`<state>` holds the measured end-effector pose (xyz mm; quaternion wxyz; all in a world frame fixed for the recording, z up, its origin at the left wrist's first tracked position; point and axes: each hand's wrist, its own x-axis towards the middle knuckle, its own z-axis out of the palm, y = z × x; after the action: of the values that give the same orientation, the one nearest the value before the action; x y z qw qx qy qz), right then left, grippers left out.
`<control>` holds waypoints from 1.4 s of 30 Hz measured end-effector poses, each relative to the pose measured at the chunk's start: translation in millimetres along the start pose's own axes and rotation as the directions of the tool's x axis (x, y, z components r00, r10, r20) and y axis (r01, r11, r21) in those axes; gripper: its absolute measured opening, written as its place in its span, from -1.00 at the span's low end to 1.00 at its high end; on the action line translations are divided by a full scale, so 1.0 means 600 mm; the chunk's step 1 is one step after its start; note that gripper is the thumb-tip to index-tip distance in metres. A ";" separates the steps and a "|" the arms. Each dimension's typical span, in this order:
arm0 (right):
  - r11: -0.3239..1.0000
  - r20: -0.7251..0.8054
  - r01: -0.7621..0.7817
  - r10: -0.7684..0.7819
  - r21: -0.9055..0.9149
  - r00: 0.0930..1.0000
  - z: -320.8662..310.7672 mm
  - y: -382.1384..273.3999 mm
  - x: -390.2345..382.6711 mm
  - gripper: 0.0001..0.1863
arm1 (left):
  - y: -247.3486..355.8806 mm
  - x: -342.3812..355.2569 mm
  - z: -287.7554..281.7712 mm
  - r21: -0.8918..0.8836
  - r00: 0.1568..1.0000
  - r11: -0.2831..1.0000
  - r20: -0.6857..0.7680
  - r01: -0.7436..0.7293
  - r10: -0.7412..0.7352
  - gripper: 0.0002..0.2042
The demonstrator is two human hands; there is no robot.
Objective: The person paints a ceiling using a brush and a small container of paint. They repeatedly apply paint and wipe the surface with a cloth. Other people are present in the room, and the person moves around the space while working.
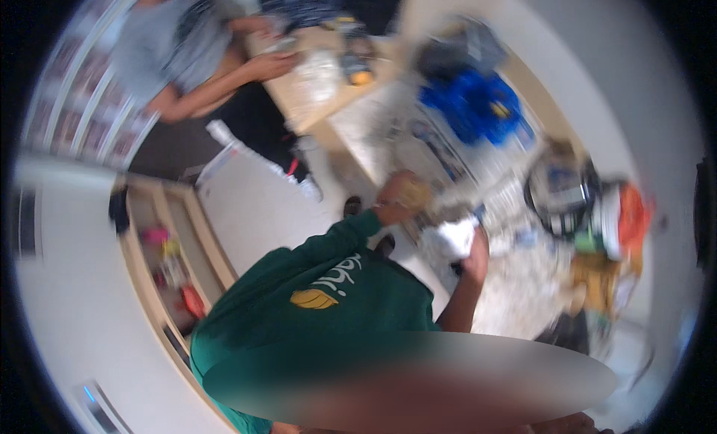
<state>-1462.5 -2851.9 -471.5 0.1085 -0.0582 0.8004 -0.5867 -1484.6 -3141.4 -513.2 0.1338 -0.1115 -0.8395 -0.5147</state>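
My left hand point(393, 197), at the end of a green sleeve, is closed around a tan, lumpy thing point(415, 196) that is too blurred to name. To its right, my right hand point(476, 259) grips the edge of a bright white piece point(452, 238), which looks like a sheet or cloth. A dark grey patch point(452, 212) shows just beyond the white piece, but its kind is unclear. Both hands are held in front of my body, near the edge of a worktable point(515, 296) with papers spread on it.
A blue plastic bag point(478, 105) lies farther back on the table. On the right stand a black round container point(556, 191) and a white bucket with orange plastic point(631, 217). At the upper left a co-worker point(175, 49) handles something small beside a wooden table point(321, 109). Shelving point(160, 217) runs along the left.
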 end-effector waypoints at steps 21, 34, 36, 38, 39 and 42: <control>0.158 -0.465 0.506 0.681 0.848 0.566 0.038 -0.065 -0.200 -0.56 | 0.126 0.129 0.031 -0.296 0.765 0.955 0.623 0.035 0.165 -0.28; -0.033 -0.568 0.953 0.797 0.303 0.208 0.228 -0.072 -0.451 -0.51 | 0.283 0.048 0.134 -0.412 0.240 0.911 0.883 -0.020 0.404 -0.29; 0.044 -0.621 0.951 0.767 0.305 0.164 0.249 -0.060 -0.498 -0.57 | 0.323 0.009 0.161 -0.404 0.163 0.914 0.905 0.039 0.393 -0.28; 0.081 -0.666 0.965 0.738 0.248 0.109 0.270 -0.030 -0.550 -0.58 | 0.350 -0.039 0.179 -0.478 0.118 0.875 0.876 0.081 0.468 -0.27; 0.068 -0.686 0.975 0.721 0.212 0.098 0.276 -0.009 -0.579 -0.58 | 0.367 -0.059 0.193 -0.488 0.082 0.869 0.872 0.086 0.482 -0.27; 0.118 -0.721 0.981 0.692 0.156 0.031 0.296 0.068 -0.685 -0.59 | 0.426 -0.133 0.244 -0.496 -0.013 0.837 0.859 0.233 0.512 -0.26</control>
<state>-1019.4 -2913.4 -518.3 -0.5800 0.2701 -0.0344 -0.7677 -1342.6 -2900.4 -390.4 -0.4779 -0.5602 -0.4921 -0.4644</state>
